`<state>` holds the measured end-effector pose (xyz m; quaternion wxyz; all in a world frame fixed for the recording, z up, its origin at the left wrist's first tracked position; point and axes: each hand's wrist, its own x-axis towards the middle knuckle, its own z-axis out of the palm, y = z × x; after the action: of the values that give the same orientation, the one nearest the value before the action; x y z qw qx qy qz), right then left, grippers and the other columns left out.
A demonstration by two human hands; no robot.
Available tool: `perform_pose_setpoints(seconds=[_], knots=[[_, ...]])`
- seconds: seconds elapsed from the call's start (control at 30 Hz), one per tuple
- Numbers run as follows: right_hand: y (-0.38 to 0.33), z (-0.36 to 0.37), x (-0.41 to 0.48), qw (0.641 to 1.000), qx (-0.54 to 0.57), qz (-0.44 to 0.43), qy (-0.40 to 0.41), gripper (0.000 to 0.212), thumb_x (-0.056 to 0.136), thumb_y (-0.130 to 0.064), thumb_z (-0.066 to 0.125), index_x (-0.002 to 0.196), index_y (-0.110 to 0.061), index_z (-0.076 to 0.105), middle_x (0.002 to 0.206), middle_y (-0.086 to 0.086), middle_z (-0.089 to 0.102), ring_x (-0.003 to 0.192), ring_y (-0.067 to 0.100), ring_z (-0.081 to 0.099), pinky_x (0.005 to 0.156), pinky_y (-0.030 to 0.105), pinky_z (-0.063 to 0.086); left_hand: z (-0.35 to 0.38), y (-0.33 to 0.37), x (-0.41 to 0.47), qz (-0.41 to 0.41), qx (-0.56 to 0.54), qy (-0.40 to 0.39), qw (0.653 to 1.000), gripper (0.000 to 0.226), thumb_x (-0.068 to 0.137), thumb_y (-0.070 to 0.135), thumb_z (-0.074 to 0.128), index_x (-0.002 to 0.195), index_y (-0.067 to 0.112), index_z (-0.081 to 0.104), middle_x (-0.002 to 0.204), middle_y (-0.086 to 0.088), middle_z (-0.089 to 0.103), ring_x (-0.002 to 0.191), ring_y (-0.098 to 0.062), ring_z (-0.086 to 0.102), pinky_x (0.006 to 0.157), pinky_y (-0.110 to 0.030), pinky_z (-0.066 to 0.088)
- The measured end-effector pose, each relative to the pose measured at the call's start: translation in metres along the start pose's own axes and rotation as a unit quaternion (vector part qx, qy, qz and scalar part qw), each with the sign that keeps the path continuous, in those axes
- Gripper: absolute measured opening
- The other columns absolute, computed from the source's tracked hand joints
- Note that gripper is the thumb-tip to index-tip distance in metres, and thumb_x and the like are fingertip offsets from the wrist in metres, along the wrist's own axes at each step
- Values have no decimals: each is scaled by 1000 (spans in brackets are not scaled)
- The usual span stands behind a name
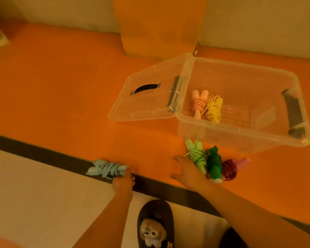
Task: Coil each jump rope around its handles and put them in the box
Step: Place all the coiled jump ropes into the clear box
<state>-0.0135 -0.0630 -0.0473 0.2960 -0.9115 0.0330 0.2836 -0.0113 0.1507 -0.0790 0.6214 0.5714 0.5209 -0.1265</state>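
Head view: left hand (123,182) grips one end of the coiled light blue rope (106,170) at the near edge of the orange surface (61,86). Right hand (187,170) is spread open, touching the light green rope (195,154). Dark green rope (214,164) and maroon rope (230,168) lie just beside it, all coiled, in front of the clear box (240,66). Pink rope (198,102) and yellow rope (214,109) are inside the box. Lid (147,104) leans on the box's left wall. Slipper (155,226) below.
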Motion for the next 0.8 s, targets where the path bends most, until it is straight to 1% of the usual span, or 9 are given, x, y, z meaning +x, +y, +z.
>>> perform_pose_setpoints(seconds=[0.13,0.2,0.27,0.33,0.43,0.53,0.6,0.7,0.8], knots=[[19,-8,-4,996,-51,2,79,64,87,-31,66,141,-17,36,142,9,40,133,25,35,107,32,28,1,6,5,-36,-93,-8,995,45,94,38,59,122,4,53,115,-15,61,109,-31,61,91,-41,51],[29,-13,-7,986,-99,28,131,60,86,-34,64,139,-18,40,139,8,45,131,25,39,108,36,28,2,12,4,-57,-123,-12,991,51,93,38,61,130,6,49,122,-15,60,113,-30,61,89,-39,50],[39,-19,-8,976,-124,44,176,56,86,-35,62,135,-13,45,134,10,49,126,28,42,104,38,31,3,16,6,-61,-128,4,990,51,93,30,63,134,5,47,126,-16,58,115,-31,60,88,-37,51],[45,-24,-7,968,-138,58,201,55,87,-37,62,131,-8,47,130,14,49,121,31,42,101,39,34,7,15,5,-54,-126,18,990,47,93,23,63,132,3,47,117,-15,60,109,-32,59,82,-36,53],[47,-32,-7,960,-186,102,181,56,89,-44,57,129,-7,43,129,13,47,120,29,42,101,36,34,19,2,-6,-18,-86,-13,996,37,93,15,62,125,-2,52,88,-8,58,98,-29,55,78,-37,53],[41,-35,-6,952,-245,138,123,57,90,-51,52,126,-8,43,127,12,52,119,28,47,97,34,36,39,-11,-21,18,16,-100,995,31,93,4,59,121,-9,56,97,-12,61,96,-26,57,88,-35,50],[38,-31,-7,948,-257,161,100,60,90,-54,52,127,-8,41,125,12,55,116,28,52,95,34,38,52,-15,-33,15,58,-168,984,27,93,4,60,117,-6,57,97,-12,62,89,-21,59,78,-26,55],[37,-26,-10,939,-293,147,104,52,95,-39,47,134,-9,31,123,11,58,112,29,56,92,35,39,63,-20,-51,-9,93,-236,967,14,92,5,60,103,-4,60,87,-11,61,81,-16,59,63,-16,56],[37,-23,-14,941,-292,136,102,46,96,-21,45,137,-7,29,120,10,60,105,28,61,83,35,46,63,-28,-65,-25,100,-287,952,15,92,6,62,102,-5,61,94,-14,62,92,-21,62,72,-21,58]])
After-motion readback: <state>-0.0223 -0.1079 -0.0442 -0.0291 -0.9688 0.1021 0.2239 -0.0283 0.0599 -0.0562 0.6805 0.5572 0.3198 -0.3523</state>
